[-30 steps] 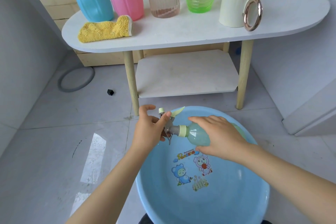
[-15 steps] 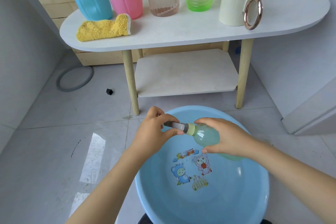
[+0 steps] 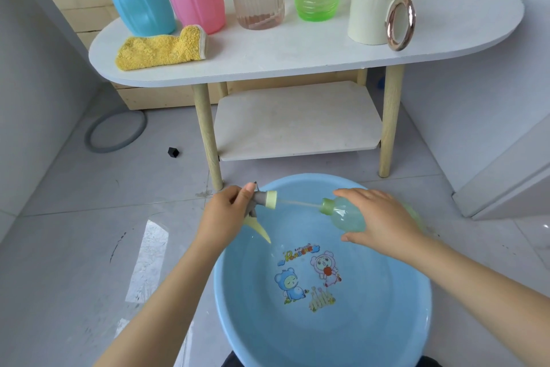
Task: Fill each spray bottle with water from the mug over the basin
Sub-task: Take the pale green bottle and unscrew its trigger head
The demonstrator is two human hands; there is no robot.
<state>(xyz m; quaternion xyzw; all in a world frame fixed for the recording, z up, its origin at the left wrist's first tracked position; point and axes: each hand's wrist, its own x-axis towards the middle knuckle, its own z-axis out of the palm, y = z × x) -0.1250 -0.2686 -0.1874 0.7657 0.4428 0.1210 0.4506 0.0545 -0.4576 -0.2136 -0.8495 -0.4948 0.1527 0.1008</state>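
Bottle (image 3: 348, 215) gripped by right hand (image 3: 384, 223) | left hand (image 3: 223, 215) grips sprayer head (image 3: 262, 200), apparently unscrewed

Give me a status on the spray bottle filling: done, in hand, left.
Done: the spray head is unscrewed from the pale green bottle; its dip tube is partly out.
In hand: left hand grips the head, right hand holds the bottle over the blue basin.
Left: pouring from the mug, which stands on the table; whether the four bottles there are filled cannot be told.
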